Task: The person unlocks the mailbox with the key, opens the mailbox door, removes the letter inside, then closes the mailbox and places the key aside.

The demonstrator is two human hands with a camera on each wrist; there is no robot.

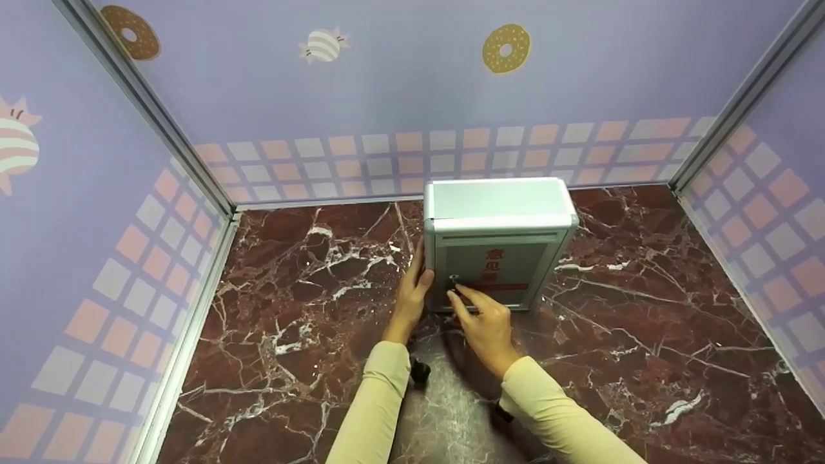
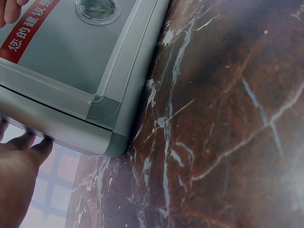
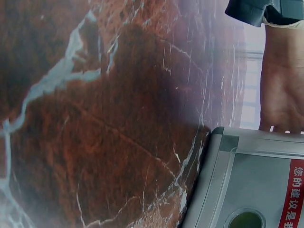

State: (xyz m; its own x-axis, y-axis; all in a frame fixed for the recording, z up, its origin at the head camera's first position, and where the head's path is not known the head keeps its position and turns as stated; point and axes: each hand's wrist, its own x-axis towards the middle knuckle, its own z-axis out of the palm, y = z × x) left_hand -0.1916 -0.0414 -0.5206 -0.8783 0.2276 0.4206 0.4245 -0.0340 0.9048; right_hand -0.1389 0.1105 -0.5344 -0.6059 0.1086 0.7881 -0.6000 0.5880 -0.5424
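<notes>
Cream sleeves (image 1: pixel 374 406) lead to fingers (image 1: pixel 475 298) touching a silver box (image 1: pixel 496 201).

The location is a partitioned booth, indicated by lilac confectionery-printed wall panels (image 1: pixel 412 96), straight grey metal corner profiles (image 1: pixel 739 103) and a dark-red, white-veined marble-patterned surface (image 1: pixel 644 316).

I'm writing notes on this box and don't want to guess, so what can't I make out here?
- Head view: whether the right hand pinches a key at the lock; fingers cover it, too small.
- Head view: the back of the box, hidden by its front.
- Left wrist view: the round fitting's top, cut by the upper edge.
</notes>
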